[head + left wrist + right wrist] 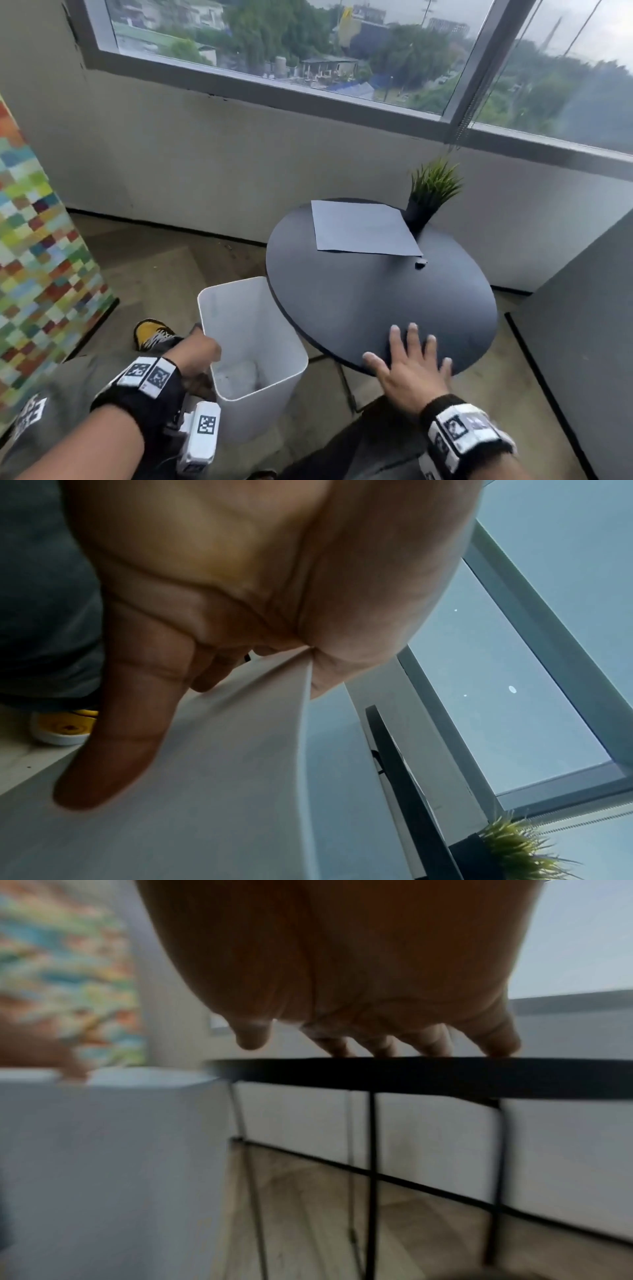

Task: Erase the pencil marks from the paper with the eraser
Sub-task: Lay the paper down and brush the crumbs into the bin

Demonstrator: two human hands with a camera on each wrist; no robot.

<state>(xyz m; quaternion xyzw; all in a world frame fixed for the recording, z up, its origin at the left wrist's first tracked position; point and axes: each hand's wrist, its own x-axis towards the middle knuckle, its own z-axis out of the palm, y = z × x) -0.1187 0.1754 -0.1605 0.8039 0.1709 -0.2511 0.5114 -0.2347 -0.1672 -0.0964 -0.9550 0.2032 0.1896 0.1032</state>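
Note:
A sheet of paper (363, 229) lies on the far half of the round black table (342, 301). A small dark eraser (420, 263) sits on the tabletop just off the paper's near right corner. My right hand (411, 363) lies flat with spread fingers on the table's near edge (411, 1072), far from the eraser. My left hand (197, 349) grips the rim of a white bin (253, 342) to the table's left; in the left wrist view the thumb is inside and the fingers (113, 723) lie on the bin's outer wall (205, 791).
A small potted grass plant (428, 195) stands at the table's far right, beside the paper. The bin holds pale crumpled stuff at its bottom. A yellow shoe (150, 334) is on the floor left of the bin. A dark panel (582, 342) rises at the right.

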